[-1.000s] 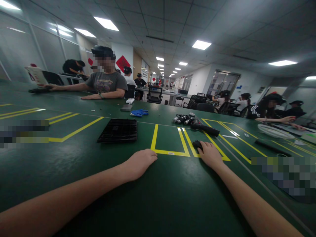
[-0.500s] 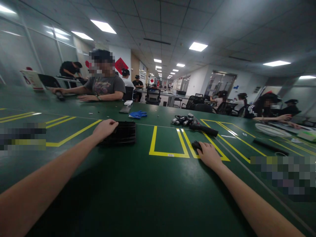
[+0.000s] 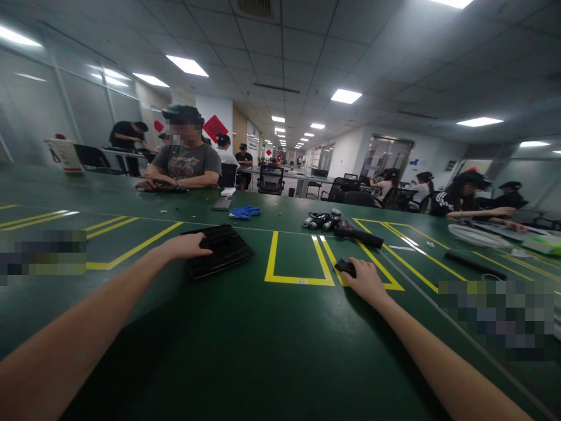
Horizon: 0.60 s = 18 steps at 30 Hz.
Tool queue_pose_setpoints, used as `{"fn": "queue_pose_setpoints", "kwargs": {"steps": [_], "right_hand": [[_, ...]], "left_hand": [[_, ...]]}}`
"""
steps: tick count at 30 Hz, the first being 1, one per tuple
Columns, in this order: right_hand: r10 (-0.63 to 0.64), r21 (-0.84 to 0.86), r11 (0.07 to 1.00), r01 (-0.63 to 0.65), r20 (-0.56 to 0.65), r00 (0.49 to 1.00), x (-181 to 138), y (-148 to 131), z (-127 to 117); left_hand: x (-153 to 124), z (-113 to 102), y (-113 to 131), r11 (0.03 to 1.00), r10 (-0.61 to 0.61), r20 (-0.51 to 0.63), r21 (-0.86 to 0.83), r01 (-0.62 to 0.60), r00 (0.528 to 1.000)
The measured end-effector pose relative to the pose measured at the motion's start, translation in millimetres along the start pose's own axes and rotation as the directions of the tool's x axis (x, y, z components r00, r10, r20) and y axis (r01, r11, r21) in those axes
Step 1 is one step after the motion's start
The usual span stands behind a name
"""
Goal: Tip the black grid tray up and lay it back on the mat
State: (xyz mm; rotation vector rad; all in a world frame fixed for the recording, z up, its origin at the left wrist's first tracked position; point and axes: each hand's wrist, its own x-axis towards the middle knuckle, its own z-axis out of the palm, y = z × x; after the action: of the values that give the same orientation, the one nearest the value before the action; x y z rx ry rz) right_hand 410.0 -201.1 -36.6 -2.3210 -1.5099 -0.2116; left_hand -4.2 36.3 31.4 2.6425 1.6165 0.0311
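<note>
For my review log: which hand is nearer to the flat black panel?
Left. The left hand touches the left side of the flat black panel; the right hand is well off to its right, on a small black object.

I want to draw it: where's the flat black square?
In the head view, the flat black square is left of centre, touching the left hand, nearer than the blue glove.

no text is legible; the white label (image 3: pixel 302 282) on yellow tape (image 3: pixel 272 257) is too small
</note>
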Motion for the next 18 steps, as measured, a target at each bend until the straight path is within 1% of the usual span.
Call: {"fn": "queue_pose_setpoints", "kwargs": {"steps": [3,6,8,10,12,13,14,15,17,18], "right_hand": [[-0.006,0.077,0.997,0.007,-0.006,1.0,-5,-13,-1],[-0.039,0.185,0.982,0.036,0.014,0.999,-12,-30,-1],[-0.072,0.303,0.951,0.062,0.024,0.997,-18,-44,-1],[-0.095,0.437,0.897,0.07,0.036,0.995,-24,-58,-1],[-0.101,0.579,0.814,0.046,0.063,0.993,-31,-71,0],[-0.104,0.655,0.755,0.021,0.087,0.991,-34,-76,0],[-0.119,0.736,0.677,-0.001,0.11,0.987,-38,-81,0],[-0.149,0.813,0.582,-0.013,0.122,0.981,-41,-85,-1],[-0.231,0.915,0.403,0.003,0.099,0.968,-46,-92,-4],[-0.267,0.936,0.352,0.028,0.071,0.961,-48,-94,-6]], "left_hand": [[-5,-2,6,1.0,-0.021,0.019,0.01,0.021,1.0],[-11,1,16,0.999,-0.042,-0.022,0.029,0.043,0.999],[-18,6,31,0.998,-0.047,-0.064,0.034,0.049,0.997],[-26,13,55,0.999,-0.036,-0.102,-0.017,0.034,0.994],[-37,22,86,0.988,0.001,-0.133,-0.156,-0.022,0.991],[-43,26,103,0.969,0.03,-0.163,-0.239,-0.069,0.986],[-50,31,120,0.945,0.069,-0.184,-0.302,-0.123,0.981],[-58,36,136,0.913,0.132,-0.205,-0.355,-0.199,0.97],[-72,45,161,0.843,0.239,-0.228,-0.433,-0.318,0.944],[-78,49,170,0.808,0.281,-0.236,-0.464,-0.362,0.93]]}}
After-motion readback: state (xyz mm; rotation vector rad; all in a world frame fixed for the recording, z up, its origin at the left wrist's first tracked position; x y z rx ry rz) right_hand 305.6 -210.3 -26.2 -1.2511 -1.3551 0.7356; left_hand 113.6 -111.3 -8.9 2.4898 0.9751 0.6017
